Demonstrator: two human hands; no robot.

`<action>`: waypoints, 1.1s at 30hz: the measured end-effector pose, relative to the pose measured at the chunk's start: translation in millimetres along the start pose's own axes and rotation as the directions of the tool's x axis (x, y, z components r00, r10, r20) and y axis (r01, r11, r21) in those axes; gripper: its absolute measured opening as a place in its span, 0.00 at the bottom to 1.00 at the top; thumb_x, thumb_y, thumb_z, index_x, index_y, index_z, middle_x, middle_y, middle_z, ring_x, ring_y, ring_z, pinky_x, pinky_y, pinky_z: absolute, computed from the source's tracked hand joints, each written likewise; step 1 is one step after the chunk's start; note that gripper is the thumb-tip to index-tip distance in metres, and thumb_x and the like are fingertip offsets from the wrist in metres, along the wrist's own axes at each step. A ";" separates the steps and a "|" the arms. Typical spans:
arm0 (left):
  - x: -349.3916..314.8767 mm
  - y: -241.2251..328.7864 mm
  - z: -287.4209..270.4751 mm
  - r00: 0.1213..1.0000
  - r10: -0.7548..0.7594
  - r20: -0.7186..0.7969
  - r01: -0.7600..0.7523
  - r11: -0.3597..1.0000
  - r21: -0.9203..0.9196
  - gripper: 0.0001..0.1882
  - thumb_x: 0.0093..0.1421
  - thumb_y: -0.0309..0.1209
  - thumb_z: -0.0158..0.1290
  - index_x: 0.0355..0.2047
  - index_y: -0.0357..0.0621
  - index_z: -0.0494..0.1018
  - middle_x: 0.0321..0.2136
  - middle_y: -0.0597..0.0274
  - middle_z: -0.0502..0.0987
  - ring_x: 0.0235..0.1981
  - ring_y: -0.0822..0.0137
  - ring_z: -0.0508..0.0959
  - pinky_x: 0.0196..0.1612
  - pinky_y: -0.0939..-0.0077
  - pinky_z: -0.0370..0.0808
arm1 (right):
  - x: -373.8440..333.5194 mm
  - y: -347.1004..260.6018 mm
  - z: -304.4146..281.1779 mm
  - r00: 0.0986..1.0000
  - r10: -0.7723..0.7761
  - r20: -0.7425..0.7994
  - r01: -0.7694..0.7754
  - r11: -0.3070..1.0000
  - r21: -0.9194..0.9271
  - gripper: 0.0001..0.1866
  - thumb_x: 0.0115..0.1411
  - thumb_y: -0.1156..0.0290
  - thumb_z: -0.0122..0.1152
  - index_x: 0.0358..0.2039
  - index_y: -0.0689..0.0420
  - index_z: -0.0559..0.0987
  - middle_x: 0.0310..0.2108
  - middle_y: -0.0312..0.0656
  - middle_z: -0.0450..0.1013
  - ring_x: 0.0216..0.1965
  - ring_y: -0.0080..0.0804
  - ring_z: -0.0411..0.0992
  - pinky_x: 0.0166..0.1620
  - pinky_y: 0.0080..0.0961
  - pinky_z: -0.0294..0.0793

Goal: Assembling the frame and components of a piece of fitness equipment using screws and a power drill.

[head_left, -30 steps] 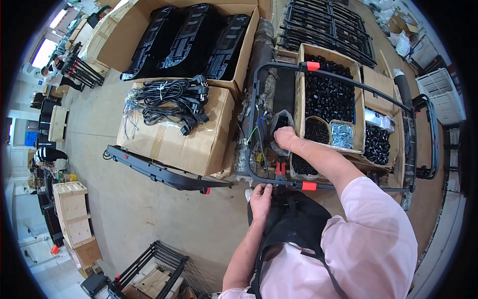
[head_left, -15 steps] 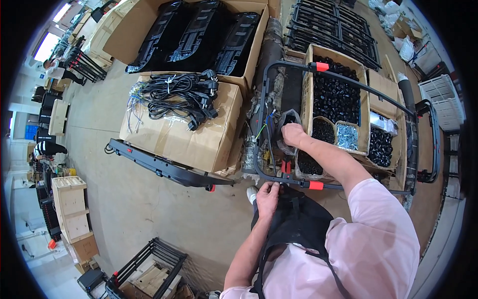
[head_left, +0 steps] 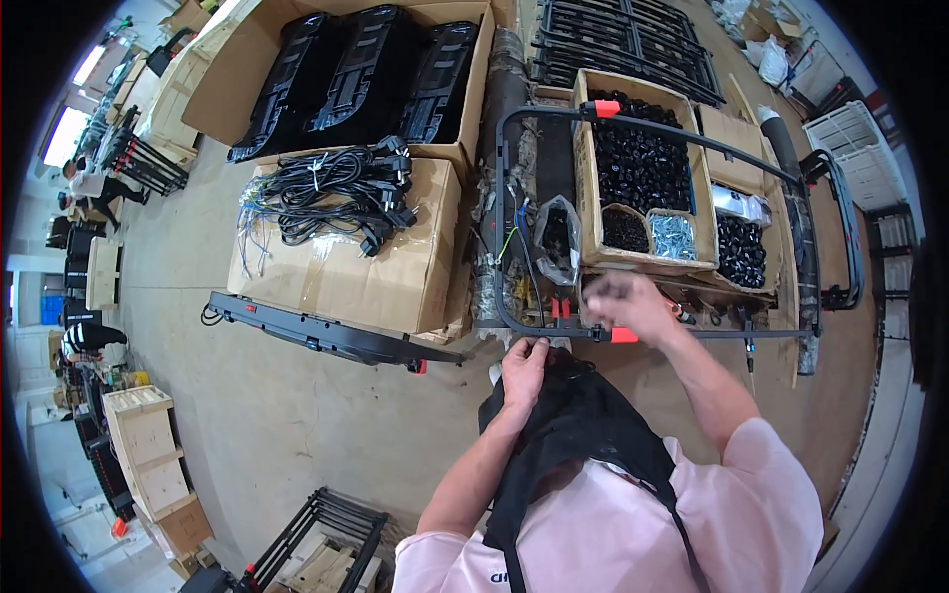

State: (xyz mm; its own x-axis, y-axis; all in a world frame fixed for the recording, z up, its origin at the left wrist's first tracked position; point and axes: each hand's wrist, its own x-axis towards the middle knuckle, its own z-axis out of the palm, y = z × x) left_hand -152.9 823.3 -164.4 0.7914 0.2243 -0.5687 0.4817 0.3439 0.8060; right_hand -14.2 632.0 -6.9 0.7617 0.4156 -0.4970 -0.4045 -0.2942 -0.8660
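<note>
My left hand (head_left: 525, 368) pinches the near tube of a black tubular frame (head_left: 500, 198) with red clips, close to its near left corner. Blurred by motion, my right hand (head_left: 638, 308) hovers by that same tube, beside a red clip (head_left: 624, 335); whether it holds anything does not show. Just behind it lies a clear plastic bag (head_left: 573, 259) with small dark parts inside. To its right stands a wooden box (head_left: 587, 212) with black plastic pieces (head_left: 643, 158), silver screws (head_left: 672, 237) and small dark parts (head_left: 625, 229). Thin coloured wires (head_left: 514, 235) hang inside the frame's left side.
Black power cables (head_left: 331, 198) lie on a cardboard box (head_left: 390, 282) at left. Behind it, an open carton (head_left: 473, 148) holds large black plastic parts (head_left: 361, 74). A long black bar (head_left: 316, 334) leans along the box's front. Stacked black frames (head_left: 628, 44) lie far back. People work far left.
My right hand has moved from the plastic bag toward me, to the frame's near tube. The bag now lies free. My left hand stays at the tube, while the whole view has shifted slightly.
</note>
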 end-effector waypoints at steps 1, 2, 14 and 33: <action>2.0 0.6 -1.4 1.000 -0.021 0.012 0.021 0.999 0.032 0.09 0.72 0.31 0.58 0.36 0.38 0.80 0.28 0.64 0.82 0.25 0.76 0.76 0.29 0.79 0.71 | -21.2 14.4 2.5 0.999 -0.029 0.027 0.029 1.000 -0.006 0.15 0.67 0.67 0.68 0.48 0.65 0.82 0.35 0.43 0.84 0.33 0.26 0.81 0.34 0.23 0.80; 2.5 0.9 -3.8 1.000 -0.022 0.020 0.021 0.999 0.039 0.09 0.72 0.31 0.58 0.36 0.38 0.80 0.28 0.64 0.82 0.25 0.76 0.76 0.29 0.79 0.71 | -38.2 31.8 6.7 0.998 -0.007 0.059 0.007 1.000 0.003 0.15 0.67 0.67 0.69 0.48 0.64 0.83 0.36 0.43 0.84 0.33 0.26 0.81 0.35 0.23 0.80; 4.6 33.7 -9.6 0.966 -0.235 0.109 0.226 0.970 0.089 0.12 0.70 0.33 0.61 0.40 0.35 0.78 0.29 0.62 0.83 0.27 0.73 0.79 0.34 0.75 0.77 | 6.4 185.7 97.0 0.914 0.395 -0.093 -0.268 0.758 0.595 0.13 0.70 0.61 0.67 0.48 0.55 0.83 0.39 0.35 0.82 0.40 0.26 0.79 0.40 0.28 0.76; 1.7 20.8 -40.4 0.942 -0.233 0.241 0.183 0.960 0.214 0.15 0.73 0.38 0.56 0.42 0.37 0.81 0.30 0.64 0.83 0.26 0.73 0.80 0.30 0.75 0.77 | -2.2 148.9 109.8 0.990 0.142 -0.018 -0.129 0.939 0.319 0.16 0.71 0.64 0.63 0.53 0.59 0.84 0.46 0.40 0.82 0.48 0.32 0.80 0.54 0.33 0.79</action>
State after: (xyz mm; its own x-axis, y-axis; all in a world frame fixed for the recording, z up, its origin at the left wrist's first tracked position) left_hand -156.7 867.7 -155.2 0.7239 -0.0882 -0.6842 0.6875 0.1756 0.7047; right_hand -131.7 681.7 -140.9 0.7059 0.3538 -0.6136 -0.6392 -0.0551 -0.7671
